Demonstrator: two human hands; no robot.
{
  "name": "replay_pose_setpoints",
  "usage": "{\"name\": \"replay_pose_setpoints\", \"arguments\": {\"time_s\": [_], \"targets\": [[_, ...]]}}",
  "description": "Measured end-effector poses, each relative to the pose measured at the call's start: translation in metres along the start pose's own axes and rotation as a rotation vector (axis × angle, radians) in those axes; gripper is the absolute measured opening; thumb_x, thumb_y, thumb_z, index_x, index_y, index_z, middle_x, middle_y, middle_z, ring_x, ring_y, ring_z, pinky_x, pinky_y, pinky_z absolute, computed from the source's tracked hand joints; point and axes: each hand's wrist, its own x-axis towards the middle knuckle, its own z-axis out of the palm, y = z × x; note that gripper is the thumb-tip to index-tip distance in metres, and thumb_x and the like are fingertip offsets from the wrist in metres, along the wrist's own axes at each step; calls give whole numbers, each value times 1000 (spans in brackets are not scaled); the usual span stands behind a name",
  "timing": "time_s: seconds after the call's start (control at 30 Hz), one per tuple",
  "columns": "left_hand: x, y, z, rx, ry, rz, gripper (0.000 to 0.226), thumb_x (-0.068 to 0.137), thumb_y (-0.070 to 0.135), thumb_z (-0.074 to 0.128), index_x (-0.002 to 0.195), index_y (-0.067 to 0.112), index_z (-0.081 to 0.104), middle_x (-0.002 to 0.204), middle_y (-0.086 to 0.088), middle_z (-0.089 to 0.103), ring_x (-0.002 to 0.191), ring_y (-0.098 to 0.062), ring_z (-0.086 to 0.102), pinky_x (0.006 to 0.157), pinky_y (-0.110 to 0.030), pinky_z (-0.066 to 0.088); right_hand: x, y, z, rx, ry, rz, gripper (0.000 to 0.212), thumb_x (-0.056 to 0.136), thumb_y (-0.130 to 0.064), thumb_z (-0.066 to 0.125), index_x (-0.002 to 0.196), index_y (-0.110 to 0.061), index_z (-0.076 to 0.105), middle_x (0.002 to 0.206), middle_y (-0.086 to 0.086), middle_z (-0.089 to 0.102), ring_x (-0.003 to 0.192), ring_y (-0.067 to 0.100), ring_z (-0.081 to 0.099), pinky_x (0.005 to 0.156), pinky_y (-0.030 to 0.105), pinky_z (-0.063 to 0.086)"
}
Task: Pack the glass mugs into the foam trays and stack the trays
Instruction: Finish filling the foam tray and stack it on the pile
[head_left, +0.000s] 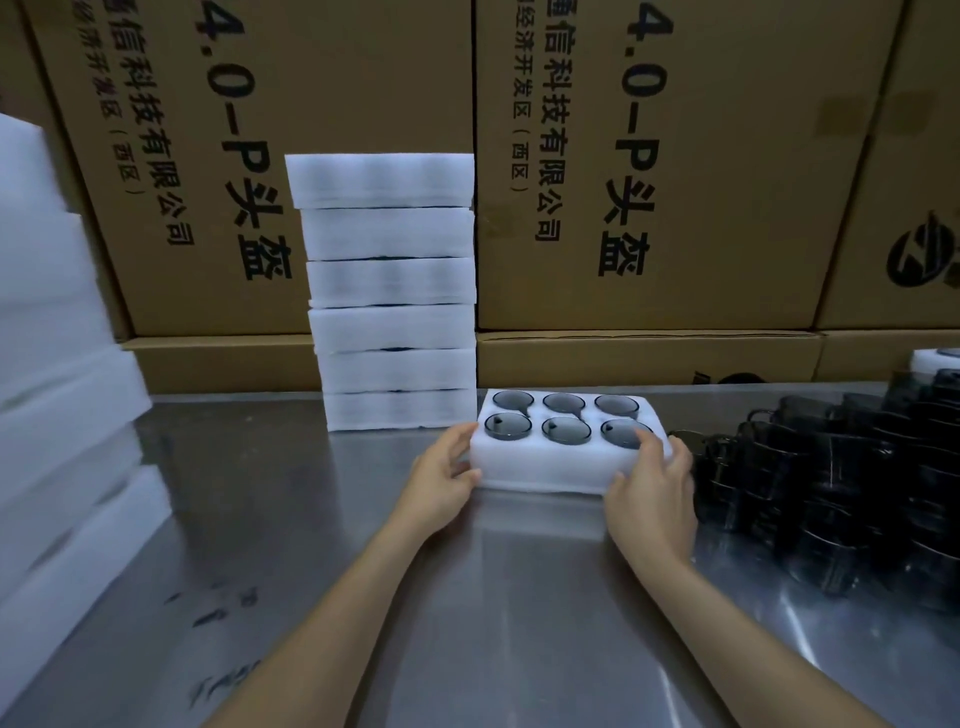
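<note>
Foam tray (540, 467) sits on the steel table (322, 519), six glass mugs (566, 430) in its pockets — left hand (441, 480) and right hand (652, 491) grasp its ends. Just left stands a tray stack (389, 291); loose mugs (841, 483) lie right.

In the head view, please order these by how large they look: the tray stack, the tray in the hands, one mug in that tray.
1. Tray stack, tallest, though farther away.
2. Held tray, between left hand and right hand.
3. Mug, smallest.
</note>
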Motion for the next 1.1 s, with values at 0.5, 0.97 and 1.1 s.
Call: {"name": "replay_pose_setpoints", "arguments": {"time_s": [0.5, 0.97, 1.1], "targets": [[23, -3, 6, 530, 82, 116, 47, 92, 9, 56, 138, 14, 45, 105, -1, 54, 95, -19, 51, 82, -21, 36, 47, 1, 29, -346, -51, -128, 54, 96, -3, 34, 146, -20, 21, 160, 3, 2, 144, 33, 5, 99, 38, 38], [42, -12, 19, 917, 98, 129, 39, 90, 36, 48, 127, 27, 42, 118, 5, 55, 106, -23, 55, 78, -35, 46, 78, -4, 58, -261, -59, -262, 43, 92, -10, 43, 133, -14, 31, 105, 11, 60, 96, 31, 56, 63, 34, 33], [48, -20, 20, 941, 52, 69, 52, 91, 42, 45, 141, 28, 35, 132, 5, 46, 121, -20, 44, 87, -35, 42, 84, -4, 62, -291, -160, -328, 53, 94, -17, 44, 143, -16, 23, 127, 7, 51, 113, 28, 50, 71, 36, 38]]}}
